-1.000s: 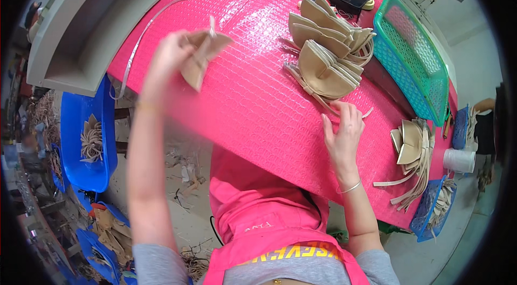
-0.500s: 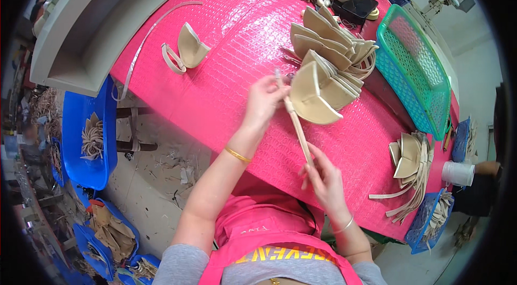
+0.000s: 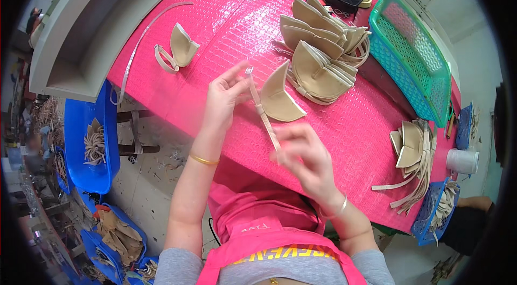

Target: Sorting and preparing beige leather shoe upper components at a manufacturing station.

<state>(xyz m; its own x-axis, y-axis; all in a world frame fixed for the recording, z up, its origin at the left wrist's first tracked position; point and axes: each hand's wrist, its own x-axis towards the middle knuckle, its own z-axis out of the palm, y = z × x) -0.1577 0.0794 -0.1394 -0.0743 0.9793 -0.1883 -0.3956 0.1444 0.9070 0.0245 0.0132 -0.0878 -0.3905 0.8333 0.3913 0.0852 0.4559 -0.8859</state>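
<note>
A narrow beige bra strap is stretched slantwise between my two hands over the table's near part. My left hand pinches its upper end, where a small pale piece sticks out past the fingertips. At the lower end my right hand, partly smeared by motion, has its fingers closed on the strap. A beige bra cup with a pale edge joins the strap and rests on the pink tabletop. Just beyond lies a stack of similar bra cups.
A single bra cup with a looped strap lies left, near a long loose strap. More cups with straps lie right. A green basket stands at the far right. Blue bins stand below left; a person's arm shows right.
Both hands have shifted left with the strap. The attached cup has come away from the stack, leaving the stacked cups in plain view.
</note>
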